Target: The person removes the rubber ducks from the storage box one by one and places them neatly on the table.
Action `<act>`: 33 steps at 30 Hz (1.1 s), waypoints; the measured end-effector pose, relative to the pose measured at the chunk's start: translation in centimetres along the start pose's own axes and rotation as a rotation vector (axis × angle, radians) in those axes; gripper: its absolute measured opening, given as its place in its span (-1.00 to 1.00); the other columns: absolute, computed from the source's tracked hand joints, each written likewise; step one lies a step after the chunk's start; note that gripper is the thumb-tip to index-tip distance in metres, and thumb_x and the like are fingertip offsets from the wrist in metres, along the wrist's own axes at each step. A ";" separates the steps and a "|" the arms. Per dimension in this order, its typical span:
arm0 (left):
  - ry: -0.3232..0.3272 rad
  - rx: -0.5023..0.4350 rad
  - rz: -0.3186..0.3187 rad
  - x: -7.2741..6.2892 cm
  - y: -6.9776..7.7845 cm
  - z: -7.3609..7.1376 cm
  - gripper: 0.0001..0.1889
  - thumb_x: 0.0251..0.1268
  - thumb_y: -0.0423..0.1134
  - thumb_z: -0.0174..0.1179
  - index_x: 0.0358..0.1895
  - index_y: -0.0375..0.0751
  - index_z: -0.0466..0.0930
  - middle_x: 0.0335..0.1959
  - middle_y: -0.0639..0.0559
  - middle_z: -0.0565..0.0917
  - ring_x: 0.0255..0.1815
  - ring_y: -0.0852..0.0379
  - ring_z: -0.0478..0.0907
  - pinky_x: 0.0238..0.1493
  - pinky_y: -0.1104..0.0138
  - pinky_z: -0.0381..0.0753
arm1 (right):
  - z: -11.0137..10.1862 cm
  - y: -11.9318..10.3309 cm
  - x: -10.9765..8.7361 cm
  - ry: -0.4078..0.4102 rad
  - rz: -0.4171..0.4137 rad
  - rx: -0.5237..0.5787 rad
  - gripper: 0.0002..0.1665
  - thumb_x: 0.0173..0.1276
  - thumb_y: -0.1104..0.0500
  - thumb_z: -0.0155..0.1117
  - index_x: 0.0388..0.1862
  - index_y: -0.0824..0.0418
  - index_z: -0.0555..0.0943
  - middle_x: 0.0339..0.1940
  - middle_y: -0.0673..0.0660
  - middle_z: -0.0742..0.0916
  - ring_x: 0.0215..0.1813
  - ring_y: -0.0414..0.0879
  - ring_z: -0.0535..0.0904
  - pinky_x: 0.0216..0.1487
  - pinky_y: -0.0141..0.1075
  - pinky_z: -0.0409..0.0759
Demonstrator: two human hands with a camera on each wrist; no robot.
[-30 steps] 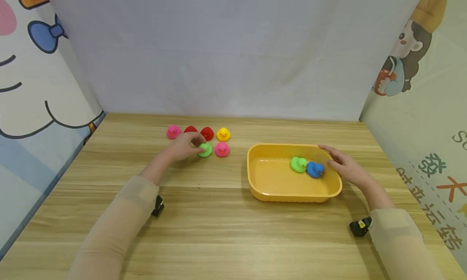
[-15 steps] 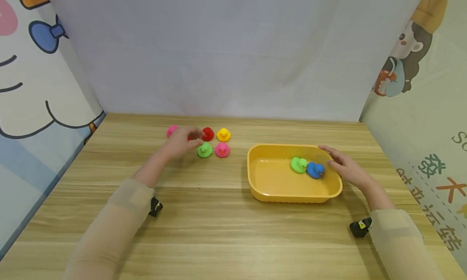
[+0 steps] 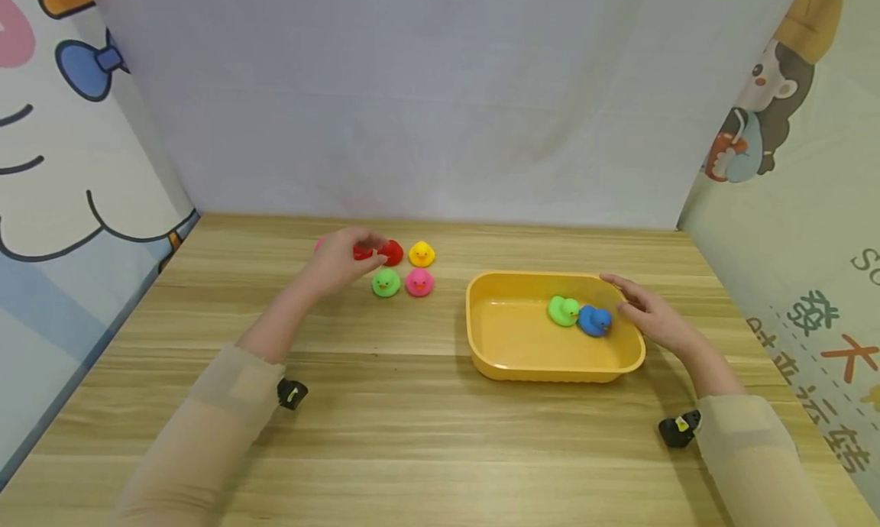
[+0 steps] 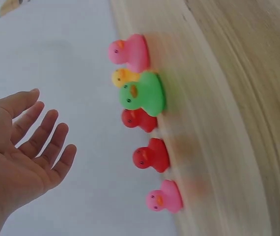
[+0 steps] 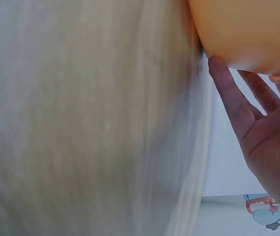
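Note:
My left hand (image 3: 337, 261) hovers above the rubber ducks at the left with loosely bent fingers and nothing in them; the left wrist view shows its palm bare. Under and beside the fingertips are two red ducks (image 3: 392, 253). A pink duck (image 4: 164, 196) is mostly hidden behind that hand in the head view. Nearer me sit a green duck (image 3: 386, 283) and another pink duck (image 3: 419, 282), with a yellow duck (image 3: 422, 253) behind. My right hand (image 3: 653, 317) rests against the right end of a yellow tub (image 3: 536, 374), fingers fairly straight on its outside.
Inside the tub a green duck (image 3: 563, 311) and a blue duck (image 3: 594, 321) sit side by side toward the right. A pale cloth (image 3: 440, 99) hangs behind the wooden table (image 3: 412, 451). Printed sheets stand at both sides.
My left hand has come off the green duck and moved back and slightly left, over the red ducks. The right hand and tub have stayed in place.

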State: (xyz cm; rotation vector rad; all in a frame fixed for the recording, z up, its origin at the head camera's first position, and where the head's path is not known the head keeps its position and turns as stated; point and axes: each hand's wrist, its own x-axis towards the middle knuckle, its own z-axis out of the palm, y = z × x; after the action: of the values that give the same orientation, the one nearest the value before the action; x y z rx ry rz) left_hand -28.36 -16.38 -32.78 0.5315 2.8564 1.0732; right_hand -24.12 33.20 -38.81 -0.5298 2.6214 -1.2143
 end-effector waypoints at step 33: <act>0.241 -0.042 0.258 -3.5 8.7 1.7 -0.64 0.21 -0.20 0.28 0.06 -0.21 0.56 -0.02 -0.04 0.62 0.06 0.03 0.47 0.04 0.18 0.53 | 0.1 0.2 0.1 0.000 -0.015 0.001 -0.40 0.51 0.22 -0.08 0.49 0.19 0.11 0.48 0.33 0.18 0.46 0.33 0.01 0.30 0.29 0.10</act>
State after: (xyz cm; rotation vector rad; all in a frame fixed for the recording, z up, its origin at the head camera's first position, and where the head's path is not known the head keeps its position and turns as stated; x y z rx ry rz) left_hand -22.21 -10.38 -28.68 0.8419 3.0212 1.3160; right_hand -24.19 33.25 -39.07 -0.5499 2.6213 -1.2194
